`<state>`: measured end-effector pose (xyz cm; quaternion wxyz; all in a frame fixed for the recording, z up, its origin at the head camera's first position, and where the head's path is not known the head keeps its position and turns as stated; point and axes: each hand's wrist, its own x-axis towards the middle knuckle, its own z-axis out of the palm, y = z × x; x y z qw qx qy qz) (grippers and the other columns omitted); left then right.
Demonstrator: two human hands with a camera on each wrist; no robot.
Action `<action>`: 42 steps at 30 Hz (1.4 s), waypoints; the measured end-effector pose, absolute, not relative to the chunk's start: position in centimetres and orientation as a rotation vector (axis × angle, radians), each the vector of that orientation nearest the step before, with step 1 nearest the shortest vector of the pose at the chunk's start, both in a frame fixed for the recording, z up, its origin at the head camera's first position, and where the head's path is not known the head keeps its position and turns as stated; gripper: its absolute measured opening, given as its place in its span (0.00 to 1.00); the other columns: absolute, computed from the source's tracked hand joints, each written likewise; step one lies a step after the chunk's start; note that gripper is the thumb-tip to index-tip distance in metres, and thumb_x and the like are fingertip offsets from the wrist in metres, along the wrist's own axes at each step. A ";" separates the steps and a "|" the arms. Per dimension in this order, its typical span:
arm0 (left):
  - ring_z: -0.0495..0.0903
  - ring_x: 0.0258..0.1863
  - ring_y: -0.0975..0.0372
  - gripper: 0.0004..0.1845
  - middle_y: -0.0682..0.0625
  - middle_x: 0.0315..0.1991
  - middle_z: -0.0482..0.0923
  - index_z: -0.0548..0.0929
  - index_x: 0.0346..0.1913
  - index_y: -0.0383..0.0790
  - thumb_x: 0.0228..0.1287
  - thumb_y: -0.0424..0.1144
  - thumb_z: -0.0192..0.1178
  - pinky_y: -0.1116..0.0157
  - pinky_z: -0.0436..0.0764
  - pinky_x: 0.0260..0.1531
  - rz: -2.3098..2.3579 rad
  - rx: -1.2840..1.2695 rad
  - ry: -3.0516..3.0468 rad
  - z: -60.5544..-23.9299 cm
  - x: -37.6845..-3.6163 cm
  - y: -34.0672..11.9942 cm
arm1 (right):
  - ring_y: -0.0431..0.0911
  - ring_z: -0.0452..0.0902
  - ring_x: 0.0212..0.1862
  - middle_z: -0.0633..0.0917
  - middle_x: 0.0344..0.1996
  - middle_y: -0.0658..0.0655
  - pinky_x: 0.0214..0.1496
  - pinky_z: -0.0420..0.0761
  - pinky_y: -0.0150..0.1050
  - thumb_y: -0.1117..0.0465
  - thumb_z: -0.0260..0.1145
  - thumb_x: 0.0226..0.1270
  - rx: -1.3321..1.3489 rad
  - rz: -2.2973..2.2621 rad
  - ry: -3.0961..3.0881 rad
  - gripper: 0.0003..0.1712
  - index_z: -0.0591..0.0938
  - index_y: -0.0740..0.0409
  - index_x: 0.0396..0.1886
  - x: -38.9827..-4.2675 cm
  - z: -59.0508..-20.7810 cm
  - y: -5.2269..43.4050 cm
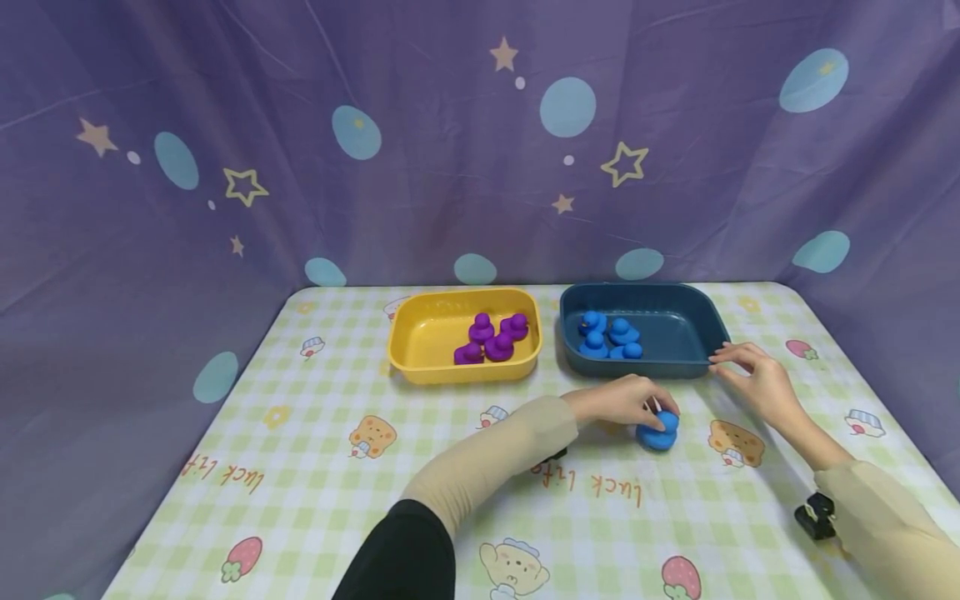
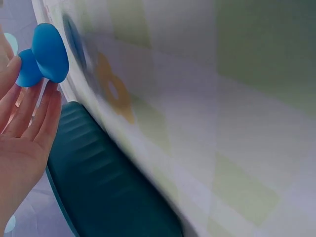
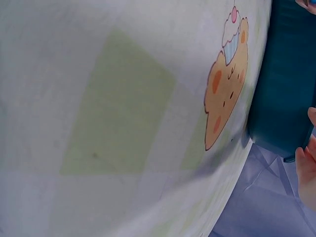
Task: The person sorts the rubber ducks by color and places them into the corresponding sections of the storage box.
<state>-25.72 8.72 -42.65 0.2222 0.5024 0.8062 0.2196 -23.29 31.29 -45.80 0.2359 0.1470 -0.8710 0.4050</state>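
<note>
My left hand (image 1: 624, 402) pinches a blue toy duck (image 1: 657, 437) in front of the dark blue bin (image 1: 637, 368). In the left wrist view the duck (image 2: 51, 53) sits between thumb and fingers, just off the tablecloth, its shadow beside it. At the bin's near right corner my right hand (image 1: 761, 387) grips the rim with thumb and fingertips. The right wrist view catches only part of that hand (image 3: 307, 180), at the bin's edge. Several blue toy ducks (image 1: 622, 332) are gathered at the left end inside the bin.
A yellow bin (image 1: 442, 373) stands left of the blue one, with several purple toy ducks (image 1: 498, 347) toward its right side. Checked cloth (image 1: 315, 517) with printed pictures covers the table. Behind it hangs a purple curtain (image 1: 450, 208).
</note>
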 end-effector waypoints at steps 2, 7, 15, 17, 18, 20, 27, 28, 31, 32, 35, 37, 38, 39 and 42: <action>0.75 0.38 0.74 0.16 0.56 0.44 0.79 0.78 0.49 0.42 0.56 0.37 0.60 0.85 0.70 0.38 0.609 1.387 2.231 -42.5 -25.7 8.7 | 0.25 0.66 0.50 0.78 0.35 0.56 0.48 0.62 0.11 0.66 0.66 0.53 0.409 1.077 -2.395 0.05 0.82 0.63 0.31 -23.8 -46.7 31.9; 0.75 0.37 0.74 0.16 0.56 0.45 0.79 0.78 0.49 0.42 0.56 0.37 0.61 0.86 0.70 0.37 0.626 1.380 2.230 -42.3 -25.7 8.6 | 0.21 0.63 0.50 0.77 0.36 0.46 0.48 0.62 0.11 0.62 0.67 0.53 0.419 1.013 -2.380 0.05 0.82 0.55 0.31 -25.5 -49.4 33.8; 0.74 0.37 0.75 0.16 0.56 0.44 0.79 0.78 0.49 0.42 0.56 0.37 0.60 0.86 0.70 0.37 0.650 1.391 2.223 -41.4 -25.7 8.4 | 0.20 0.63 0.51 0.75 0.36 0.36 0.46 0.61 0.09 0.57 0.67 0.54 0.407 0.952 -2.388 0.05 0.81 0.50 0.31 -25.8 -50.4 34.4; 0.75 0.37 0.74 0.16 0.55 0.44 0.79 0.78 0.49 0.41 0.56 0.37 0.60 0.86 0.70 0.38 0.655 1.401 2.223 -41.0 -25.8 8.3 | 0.20 0.62 0.51 0.74 0.37 0.34 0.46 0.61 0.09 0.57 0.66 0.54 0.402 0.954 -2.394 0.05 0.81 0.50 0.31 -25.8 -50.4 34.4; 0.75 0.37 0.74 0.16 0.55 0.44 0.79 0.78 0.48 0.41 0.56 0.37 0.60 0.86 0.70 0.38 0.660 1.407 2.222 -40.8 -25.8 8.3 | 0.20 0.62 0.51 0.74 0.37 0.33 0.46 0.61 0.09 0.56 0.66 0.54 0.398 0.949 -2.397 0.06 0.81 0.50 0.31 -25.8 -50.3 34.4; 0.75 0.37 0.74 0.16 0.54 0.44 0.79 0.78 0.48 0.40 0.56 0.36 0.60 0.86 0.69 0.38 0.669 1.412 2.219 -40.5 -25.9 8.2 | 0.20 0.62 0.51 0.74 0.37 0.34 0.46 0.61 0.09 0.57 0.66 0.54 0.398 0.948 -2.398 0.05 0.81 0.51 0.31 -25.8 -50.3 34.3; 0.74 0.38 0.75 0.16 0.56 0.45 0.78 0.78 0.49 0.41 0.57 0.36 0.59 0.85 0.70 0.38 0.707 1.383 2.187 -39.4 -26.2 8.0 | 0.21 0.63 0.51 0.77 0.36 0.44 0.46 0.61 0.09 0.59 0.67 0.52 0.388 0.951 -2.393 0.05 0.82 0.51 0.31 -25.9 -50.5 34.5; 0.74 0.38 0.75 0.16 0.55 0.45 0.78 0.77 0.50 0.41 0.57 0.36 0.59 0.85 0.70 0.38 0.707 1.384 2.183 -39.1 -26.2 8.0 | 0.21 0.63 0.51 0.77 0.36 0.46 0.47 0.61 0.09 0.59 0.68 0.52 0.385 0.955 -2.393 0.05 0.82 0.51 0.31 -26.0 -50.6 34.5; 0.74 0.39 0.74 0.17 0.54 0.45 0.78 0.77 0.50 0.39 0.56 0.35 0.59 0.85 0.70 0.39 0.719 1.396 2.171 -38.3 -26.4 7.9 | 0.22 0.64 0.51 0.78 0.36 0.48 0.47 0.61 0.10 0.59 0.67 0.53 0.387 0.971 -2.388 0.05 0.82 0.50 0.31 -26.2 -50.8 34.6; 0.74 0.39 0.75 0.17 0.54 0.45 0.78 0.77 0.51 0.39 0.56 0.36 0.59 0.85 0.70 0.39 0.715 1.395 2.173 -38.0 -26.5 7.9 | 0.22 0.64 0.51 0.78 0.36 0.48 0.47 0.62 0.10 0.59 0.67 0.53 0.393 0.973 -2.382 0.05 0.82 0.50 0.31 -26.2 -50.7 34.6; 0.75 0.40 0.74 0.18 0.53 0.46 0.78 0.76 0.51 0.38 0.56 0.36 0.59 0.85 0.69 0.40 0.714 1.408 2.187 -37.1 -26.8 7.9 | 0.22 0.64 0.50 0.78 0.36 0.47 0.47 0.62 0.10 0.60 0.67 0.53 0.409 0.973 -2.367 0.05 0.82 0.51 0.31 -25.9 -50.3 34.2; 0.75 0.40 0.74 0.18 0.54 0.45 0.78 0.76 0.51 0.39 0.56 0.36 0.60 0.85 0.69 0.40 0.712 1.413 2.207 -36.5 -27.1 7.9 | 0.21 0.64 0.50 0.77 0.36 0.45 0.46 0.62 0.10 0.61 0.68 0.52 0.406 0.967 -2.368 0.05 0.82 0.53 0.31 -25.6 -49.7 33.8; 0.75 0.40 0.74 0.18 0.54 0.45 0.78 0.77 0.51 0.39 0.56 0.37 0.60 0.84 0.69 0.40 0.712 1.415 2.219 -36.3 -27.2 8.0 | 0.21 0.64 0.50 0.77 0.35 0.45 0.46 0.62 0.09 0.61 0.68 0.52 0.401 0.967 -2.370 0.05 0.82 0.54 0.30 -25.4 -49.3 33.5; 0.75 0.40 0.74 0.18 0.54 0.45 0.78 0.77 0.51 0.39 0.56 0.37 0.60 0.84 0.70 0.40 0.718 1.417 2.228 -36.1 -27.4 8.0 | 0.21 0.64 0.49 0.77 0.35 0.46 0.46 0.61 0.09 0.62 0.68 0.52 0.396 0.978 -2.374 0.05 0.82 0.55 0.30 -25.1 -48.8 33.2; 0.75 0.39 0.73 0.18 0.54 0.45 0.78 0.77 0.51 0.39 0.56 0.37 0.60 0.84 0.70 0.40 0.751 1.392 2.238 -35.5 -27.9 8.0 | 0.22 0.64 0.49 0.78 0.35 0.53 0.47 0.62 0.10 0.66 0.67 0.52 0.387 1.020 -2.390 0.06 0.82 0.61 0.31 -23.9 -46.9 32.0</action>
